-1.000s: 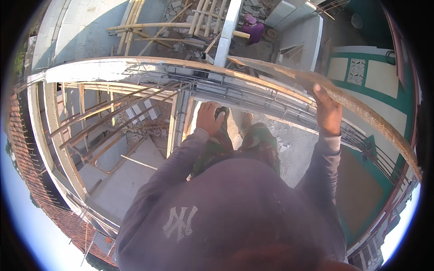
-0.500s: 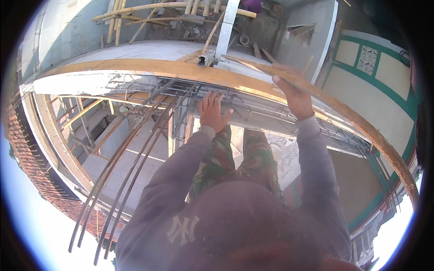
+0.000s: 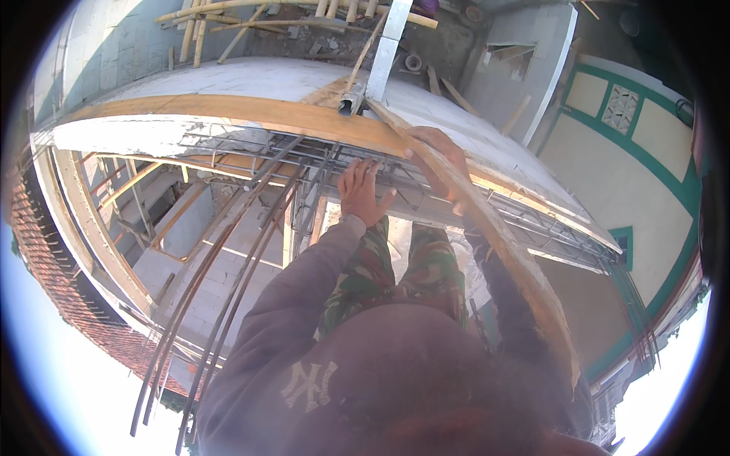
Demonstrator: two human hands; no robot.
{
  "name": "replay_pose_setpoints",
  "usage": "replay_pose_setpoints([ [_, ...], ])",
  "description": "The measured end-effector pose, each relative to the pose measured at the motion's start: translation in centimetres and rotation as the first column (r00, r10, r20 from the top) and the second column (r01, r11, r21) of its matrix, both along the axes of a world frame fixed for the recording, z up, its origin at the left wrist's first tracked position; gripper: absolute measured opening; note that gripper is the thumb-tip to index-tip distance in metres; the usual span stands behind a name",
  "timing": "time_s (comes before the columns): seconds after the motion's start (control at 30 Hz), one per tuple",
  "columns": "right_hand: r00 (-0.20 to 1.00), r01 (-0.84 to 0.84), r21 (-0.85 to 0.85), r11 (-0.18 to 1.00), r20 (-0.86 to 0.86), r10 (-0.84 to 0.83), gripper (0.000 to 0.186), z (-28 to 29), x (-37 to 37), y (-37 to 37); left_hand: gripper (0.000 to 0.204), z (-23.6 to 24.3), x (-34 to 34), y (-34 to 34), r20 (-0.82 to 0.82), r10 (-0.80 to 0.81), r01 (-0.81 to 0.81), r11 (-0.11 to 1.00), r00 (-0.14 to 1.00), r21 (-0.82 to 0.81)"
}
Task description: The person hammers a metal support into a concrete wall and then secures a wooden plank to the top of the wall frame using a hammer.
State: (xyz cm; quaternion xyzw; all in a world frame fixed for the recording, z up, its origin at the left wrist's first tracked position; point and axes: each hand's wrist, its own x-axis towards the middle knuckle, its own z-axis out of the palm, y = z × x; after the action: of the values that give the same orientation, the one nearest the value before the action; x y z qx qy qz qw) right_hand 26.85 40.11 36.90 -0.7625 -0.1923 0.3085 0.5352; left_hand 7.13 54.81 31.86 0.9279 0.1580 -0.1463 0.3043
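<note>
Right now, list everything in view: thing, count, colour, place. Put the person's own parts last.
wooden plank: one, pale brown, running from upper centre down to the lower right.
rebar cage: one, grey steel, lying along the top of the wall.
loose rebar rods: a bundle, count unclear, dark grey, sweeping down to the lower left.
timber formwork board: one, tan, along the wall's far edge.
bamboo poles: several, yellowish, at the top.
tiled roof: one, red-brown, far left below.
house wall: cream with green trim, right.
left hand: one, open, on the rebar cage.
right hand: one, gripping the wooden plank.
</note>
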Motion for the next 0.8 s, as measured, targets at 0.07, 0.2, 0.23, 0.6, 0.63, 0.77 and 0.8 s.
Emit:
replay_pose_setpoints([
  [0.07,0.998,-0.026,0.048,0.999,0.05,0.023,0.043,-0.5,-0.4,0.6,0.076,0.3,-0.1,0.0,0.018,0.025,-0.025,0.999,1.0,-0.022],
  [0.2,0.987,-0.068,0.047,0.997,0.147,0.06,0.04,-1.7,-1.2,1.3,0.078,2.4,1.0,-0.6,0.124,0.232,-0.202,0.956,0.965,-0.211],
  [0.23,0.989,-0.074,0.028,0.997,0.128,0.069,0.042,-2.1,-1.5,1.5,0.08,3.3,1.1,-0.6,0.157,0.257,-0.214,0.945,0.953,-0.247],
  [0.6,0.979,-0.099,0.102,0.99,0.189,0.079,0.042,-2.0,-2.0,3.7,0.101,15.4,5.8,0.3,0.402,0.313,-0.13,0.898,0.86,-0.419],
  [0.63,0.98,-0.1,0.076,0.992,0.179,0.085,0.041,-1.8,-1.9,4.0,0.101,15.6,6.2,0.2,0.428,0.331,-0.143,0.899,0.841,-0.414],
  [0.77,0.982,-0.073,0.022,0.997,0.177,0.068,0.04,-3.1,-2.8,5.7,0.087,16.9,7.9,0.5,0.4,0.439,-0.218,0.844,0.805,-0.49],
  [0.8,0.981,-0.059,0.023,0.998,0.185,0.054,0.04,-3.9,-3.2,6.0,0.078,17.0,8.3,0.8,0.389,0.446,-0.223,0.838,0.806,-0.498],
])
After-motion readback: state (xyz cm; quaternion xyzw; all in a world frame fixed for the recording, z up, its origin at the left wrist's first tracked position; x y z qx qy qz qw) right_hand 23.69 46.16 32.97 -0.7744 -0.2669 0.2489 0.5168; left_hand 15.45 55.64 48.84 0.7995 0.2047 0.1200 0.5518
